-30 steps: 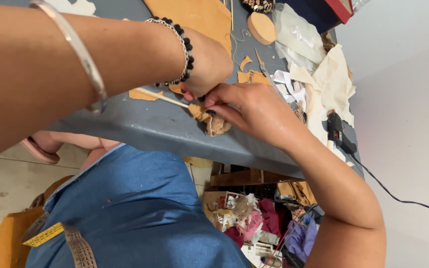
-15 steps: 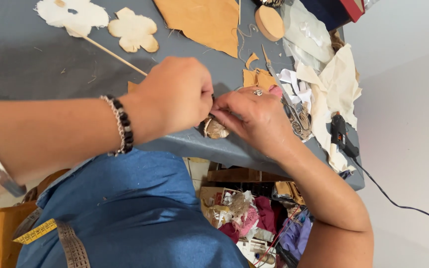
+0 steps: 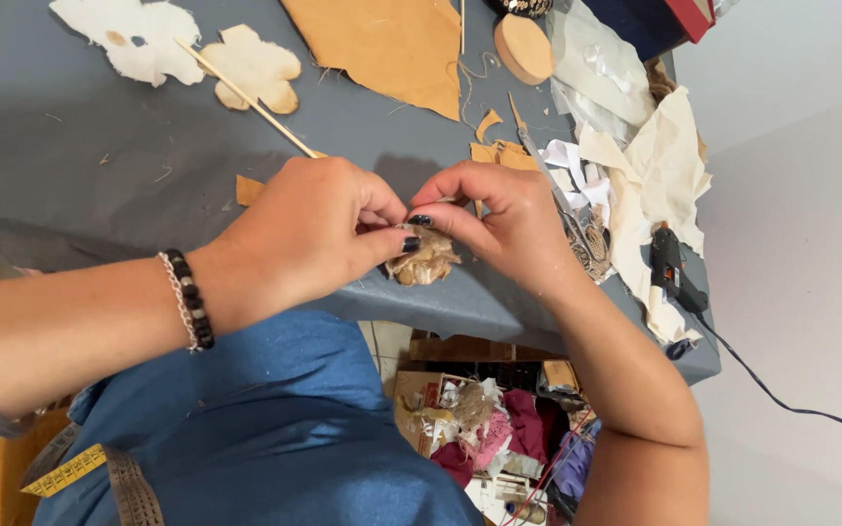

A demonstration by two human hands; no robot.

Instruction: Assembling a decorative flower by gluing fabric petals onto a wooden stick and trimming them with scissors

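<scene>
My left hand (image 3: 309, 234) and my right hand (image 3: 494, 219) meet over the front edge of a grey table (image 3: 70, 175). Both pinch a small crumpled flower of tan and cream fabric (image 3: 428, 261), which hangs just below my fingertips. My thumbs and forefingers press together at its top. A thin wooden skewer (image 3: 241, 94) lies on the table behind my left hand, its near end hidden by the hand. A beaded bracelet (image 3: 190, 298) sits on my left wrist.
Cream flower-shaped cutouts (image 3: 250, 66) and a large tan sheet (image 3: 382, 44) lie at the back. Cloth scraps (image 3: 660, 156), a round wooden disc (image 3: 524, 47) and a black glue gun (image 3: 672, 273) with its cord lie on the right. A box of scraps (image 3: 494, 424) stands under the table.
My left arm has drawn back and lowered, uncovering the table top. Both hands have closed in on the fabric flower, which has shifted slightly away from the table edge.
</scene>
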